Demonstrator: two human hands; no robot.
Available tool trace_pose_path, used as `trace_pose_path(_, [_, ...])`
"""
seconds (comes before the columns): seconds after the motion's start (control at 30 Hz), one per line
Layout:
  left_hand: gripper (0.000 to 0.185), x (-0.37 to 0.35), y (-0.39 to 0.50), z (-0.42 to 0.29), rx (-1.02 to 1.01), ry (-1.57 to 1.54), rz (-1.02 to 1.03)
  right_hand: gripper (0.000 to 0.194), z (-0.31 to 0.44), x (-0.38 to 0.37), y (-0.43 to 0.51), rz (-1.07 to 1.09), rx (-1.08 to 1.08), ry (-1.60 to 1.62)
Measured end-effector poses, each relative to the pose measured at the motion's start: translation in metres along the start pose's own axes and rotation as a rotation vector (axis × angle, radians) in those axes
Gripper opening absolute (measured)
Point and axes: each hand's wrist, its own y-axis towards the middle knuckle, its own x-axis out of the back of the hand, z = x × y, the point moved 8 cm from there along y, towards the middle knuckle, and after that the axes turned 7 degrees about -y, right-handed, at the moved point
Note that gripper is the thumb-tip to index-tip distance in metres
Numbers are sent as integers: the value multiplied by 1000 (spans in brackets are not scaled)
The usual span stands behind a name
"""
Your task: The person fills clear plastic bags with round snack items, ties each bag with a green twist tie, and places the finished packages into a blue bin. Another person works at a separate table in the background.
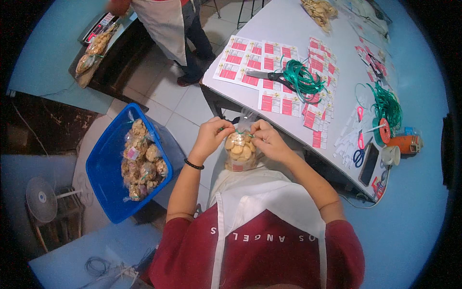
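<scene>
A clear plastic bag of round, pale-brown snack chips (pixel 240 150) stands upright on my lap, against the white apron. A green ribbon (pixel 239 132) goes around its gathered neck, below the loose plastic top (pixel 247 117). My left hand (pixel 216 135) pinches one ribbon end between thumb and fingers at the left of the neck. At the right side, my right hand (pixel 269 139) grips the other end, its fingers curled close to the bag. A red-and-white label (pixel 238 165) shows low on the bag. Whether the ribbon is knotted is too small to tell.
On my left stands a blue plastic bin (pixel 104 184) holding several filled bags (pixel 144 162). The white table (pixel 346 94) carries label sheets (pixel 238 59), scissors (pixel 265 75), green ribbon bundles (pixel 301 79), a phone (pixel 369 164) and a mug (pixel 391 155). Another person (pixel 166 29) stands beside a scale (pixel 97 29).
</scene>
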Motion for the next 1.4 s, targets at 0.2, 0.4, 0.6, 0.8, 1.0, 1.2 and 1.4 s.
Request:
trace_pose_path(0.2, [9,-6,1,11,54,14,-128,9,44,-9,-13,4,92,51])
trace_pose_path(0.4, [10,-3,1,-8,-140,61,-231,19,42,2,0,51,108,-25])
trace_pose_path(0.6, [10,-21,-14,-41,-102,-147,-125,21,36,10,5,166,-48,162])
trace_pose_path(0.8, [18,-24,-12,-71,-375,162,-100,16,36,13,11,34,-46,275])
trace_pose_path(1.0, [16,-29,-18,-65,-326,97,-58,16,23,13,10,29,-116,208])
trace_pose_path(1.2, [12,-31,-12,-25,110,-836,-98,16,30,13,9,80,-35,122])
trace_pose_path(1.4, [16,-14,-9,-85,-498,248,-267,17,21,9,16,-8,-174,208])
